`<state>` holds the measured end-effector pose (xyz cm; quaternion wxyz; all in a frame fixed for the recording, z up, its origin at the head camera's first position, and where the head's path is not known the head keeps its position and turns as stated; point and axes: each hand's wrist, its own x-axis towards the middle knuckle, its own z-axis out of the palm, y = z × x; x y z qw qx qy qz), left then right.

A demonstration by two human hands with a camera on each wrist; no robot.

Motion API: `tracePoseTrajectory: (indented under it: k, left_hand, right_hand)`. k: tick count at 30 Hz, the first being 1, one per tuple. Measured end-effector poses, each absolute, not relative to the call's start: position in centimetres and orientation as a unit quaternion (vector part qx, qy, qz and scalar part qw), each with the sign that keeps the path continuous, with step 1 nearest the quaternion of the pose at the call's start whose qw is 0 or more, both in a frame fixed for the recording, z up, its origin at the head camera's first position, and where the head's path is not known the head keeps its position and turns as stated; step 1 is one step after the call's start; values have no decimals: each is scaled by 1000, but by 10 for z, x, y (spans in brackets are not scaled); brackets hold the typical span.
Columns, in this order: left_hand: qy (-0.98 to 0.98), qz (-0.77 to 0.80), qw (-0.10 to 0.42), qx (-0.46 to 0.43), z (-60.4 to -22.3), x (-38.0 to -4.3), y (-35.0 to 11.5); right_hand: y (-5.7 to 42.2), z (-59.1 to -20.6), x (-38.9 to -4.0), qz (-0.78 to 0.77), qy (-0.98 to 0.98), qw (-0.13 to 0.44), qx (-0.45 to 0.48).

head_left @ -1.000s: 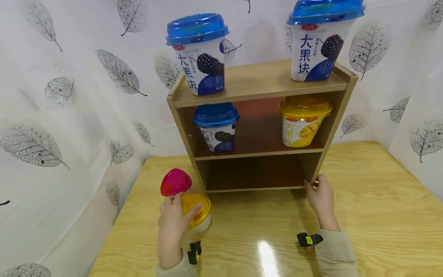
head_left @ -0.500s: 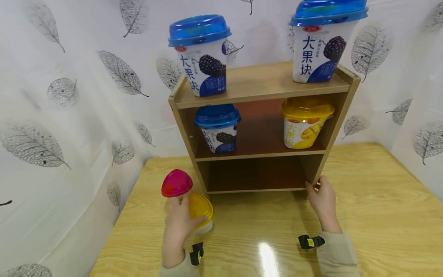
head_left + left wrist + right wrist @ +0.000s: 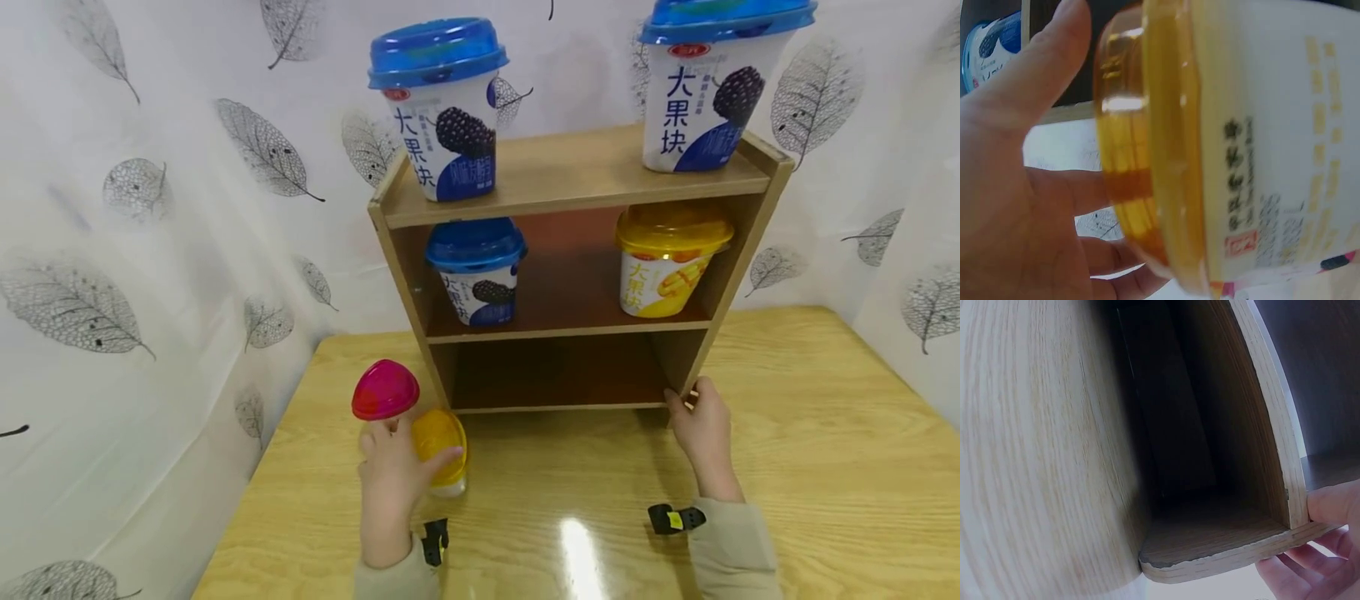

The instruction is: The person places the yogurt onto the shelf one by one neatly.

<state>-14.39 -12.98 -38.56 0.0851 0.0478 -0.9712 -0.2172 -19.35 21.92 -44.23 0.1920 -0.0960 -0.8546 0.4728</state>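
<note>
In the head view, my left hand (image 3: 393, 475) is at the left side of a yellow-lidded yogurt cup (image 3: 439, 442), in front of the shelf's lower left corner. Its thumb stretches across the lid in that view. The left wrist view has the hand's fingers (image 3: 1085, 190) reaching behind the clear yellow lid (image 3: 1175, 144), with the thumb apart from it. A pink-lidded cup (image 3: 386, 390) stands just beyond, partly hidden by the hand. My right hand (image 3: 702, 429) pinches the lower right side panel of the wooden shelf (image 3: 570, 329), thumb inside, fingers outside.
Two blue-lidded yogurt cups stand on top, one left (image 3: 442, 108) and one right (image 3: 705, 92). On the middle level are another blue-lidded cup (image 3: 480, 275) and a yellow-lidded one (image 3: 667, 262). A leaf-patterned curtain (image 3: 150, 250) hangs behind the wooden table (image 3: 817, 433).
My left hand has shifted slightly right and forward, and the yellow-lidded cup beside it has turned and moved a little. My right hand stays on the shelf's panel.
</note>
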Motion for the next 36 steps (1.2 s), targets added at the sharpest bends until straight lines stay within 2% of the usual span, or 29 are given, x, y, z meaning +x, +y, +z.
tracePoseTrajectory:
  k: [4,8,14,17,21,25,30,36]
  left_hand:
    - [-972,-214,85,40,-386,-147,-128]
    - [-962,-255,99,-12,-385,-149,-132]
    - [-937,-328,49,-109,-383,-151,-140]
    - [-937,-328,51,-104,-384,-150,-139]
    - [-951,-297,72,-48,-385,-147,-135]
    - [-962,-265,68,-12,-385,-146,-132]
    - [-958,-277,65,-33,-384,-148,-132]
    - [-954,-289,28,-73,-385,-149,-134]
  right_hand:
    - [219,-441,-194,470,-855,191,-103]
    - [219,-439,-196,473,-852,197,-105]
    - [220,-438,-197,476,-850,203,-100]
    - [220,-438,-196,475,-851,201,-97]
    - [220,-438,-196,477,-851,199,-96]
    - [219,-440,-196,478,-851,196,-98]
    - [218,-441,-197,475,-852,195,-99]
    - [218,-441,-197,473,-854,191,-102]
